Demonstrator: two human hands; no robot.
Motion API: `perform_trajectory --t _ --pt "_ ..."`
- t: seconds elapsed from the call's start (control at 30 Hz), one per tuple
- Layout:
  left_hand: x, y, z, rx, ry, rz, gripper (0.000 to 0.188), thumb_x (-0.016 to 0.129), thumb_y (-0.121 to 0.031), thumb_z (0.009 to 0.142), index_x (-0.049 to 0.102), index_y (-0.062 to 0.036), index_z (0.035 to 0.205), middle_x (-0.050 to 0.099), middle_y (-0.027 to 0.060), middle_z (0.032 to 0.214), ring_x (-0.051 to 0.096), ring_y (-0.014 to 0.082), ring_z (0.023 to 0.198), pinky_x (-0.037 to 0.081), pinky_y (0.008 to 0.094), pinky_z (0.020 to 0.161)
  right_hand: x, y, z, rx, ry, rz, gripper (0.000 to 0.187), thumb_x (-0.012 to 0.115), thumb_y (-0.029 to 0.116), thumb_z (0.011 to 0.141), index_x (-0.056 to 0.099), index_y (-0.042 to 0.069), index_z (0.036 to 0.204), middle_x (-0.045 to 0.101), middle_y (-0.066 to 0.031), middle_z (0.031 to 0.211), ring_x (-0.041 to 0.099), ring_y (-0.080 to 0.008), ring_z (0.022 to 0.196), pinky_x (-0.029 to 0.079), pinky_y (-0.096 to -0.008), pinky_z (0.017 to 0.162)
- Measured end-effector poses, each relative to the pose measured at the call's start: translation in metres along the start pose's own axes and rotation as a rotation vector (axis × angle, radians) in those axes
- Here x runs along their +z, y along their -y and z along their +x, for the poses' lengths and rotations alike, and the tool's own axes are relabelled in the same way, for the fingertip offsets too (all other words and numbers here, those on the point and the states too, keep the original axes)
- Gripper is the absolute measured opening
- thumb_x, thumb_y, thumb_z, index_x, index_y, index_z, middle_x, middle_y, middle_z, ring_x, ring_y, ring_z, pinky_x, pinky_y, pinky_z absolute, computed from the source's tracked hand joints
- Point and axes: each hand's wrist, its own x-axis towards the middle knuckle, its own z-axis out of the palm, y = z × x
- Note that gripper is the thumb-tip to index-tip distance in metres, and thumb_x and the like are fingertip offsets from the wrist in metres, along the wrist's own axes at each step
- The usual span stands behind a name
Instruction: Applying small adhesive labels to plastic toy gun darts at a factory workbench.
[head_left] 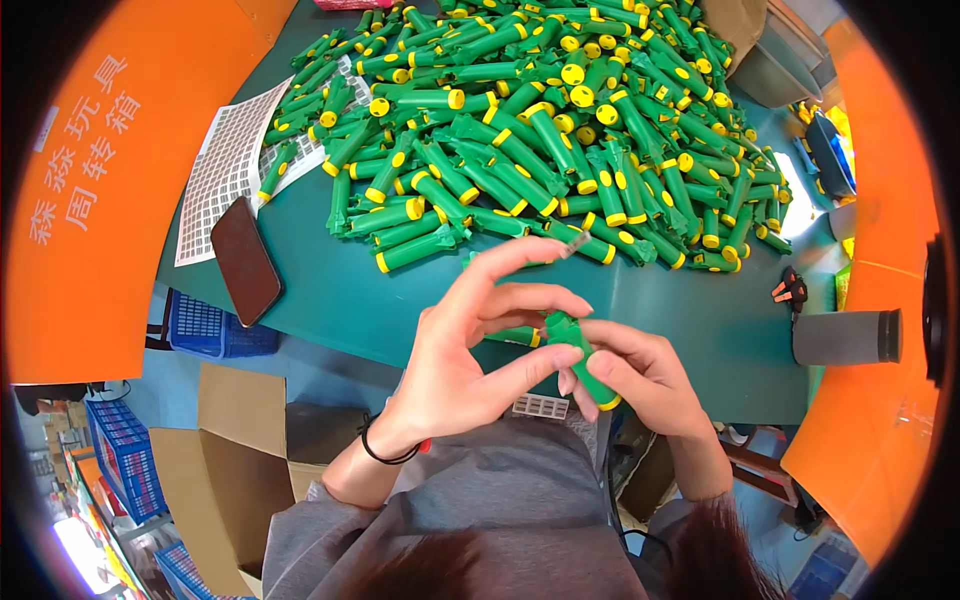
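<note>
My right hand point(640, 375) is closed around a green plastic tube point(572, 345) with a yellow end, held tilted above the table's near edge. The yellow end points down toward me. My left hand point(470, 345) has its thumb on the same tube near the green end, with the middle finger close behind it. Its index finger is raised apart, and a small grey label point(578, 242) clings to that fingertip. Part of another green tube point(515, 336) shows behind the left hand. A small piece of label sheet point(541, 405) lies below my hands, against the grey shirt.
A big heap of green and yellow tubes point(520, 150) covers the far side of the green table point(350, 310). Left are a label sheet point(225, 165) and a dark phone point(246, 262). Right are a grey tumbler point(845, 337) and orange-black scissors point(790, 288). An open carton point(235, 410) stands lower left.
</note>
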Motion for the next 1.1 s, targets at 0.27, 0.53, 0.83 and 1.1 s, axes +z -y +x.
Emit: perform_trajectory --t 0.27,0.53,0.83,1.1 --pt "0.004 0.016 -0.010 -0.044 -0.280 -0.167 0.070 0.072 0.013 0.080 0.036 -0.0029 0.138 0.067 0.0161 0.110 0.065 0.0212 0.107 0.055 0.0328 0.092 0.010 -0.035 0.003 -0.542 -0.352 0.126 0.044 0.063 -0.016 0.085 0.050 -0.006 0.126 0.055 -0.0172 0.124 0.062 -0.0239 0.108 0.057 -0.0390 0.093" --pt "0.011 -0.004 -0.014 -0.010 -0.106 0.147 0.006 0.071 -0.002 0.086 0.068 -0.0018 0.091 0.062 0.0154 0.125 0.054 0.0232 0.119 0.039 0.0377 0.105 0.013 -0.034 0.000 -0.587 -0.438 -0.069 0.039 0.063 -0.016 0.086 0.056 -0.010 0.124 0.057 -0.0205 0.126 0.062 -0.0275 0.113 0.057 -0.0388 0.096" --pt "0.018 -0.003 -0.010 0.015 -0.157 0.264 0.008 0.074 -0.004 0.084 0.069 -0.0019 0.090 0.066 0.0136 0.118 0.059 0.0210 0.111 0.044 0.0357 0.098 0.020 -0.033 0.002 -0.637 -0.529 -0.160 0.036 0.067 -0.016 0.083 0.060 -0.012 0.118 0.061 -0.0206 0.121 0.066 -0.0255 0.106 0.061 -0.0349 0.089" --pt "0.020 -0.001 -0.009 -0.024 -0.164 0.229 0.007 0.074 -0.003 0.084 0.069 -0.0007 0.089 0.067 0.0130 0.114 0.061 0.0205 0.107 0.046 0.0345 0.096 0.021 -0.035 0.001 -0.592 -0.540 -0.149 0.037 0.067 -0.016 0.082 0.061 -0.012 0.119 0.062 -0.0194 0.121 0.067 -0.0237 0.105 0.060 -0.0336 0.090"
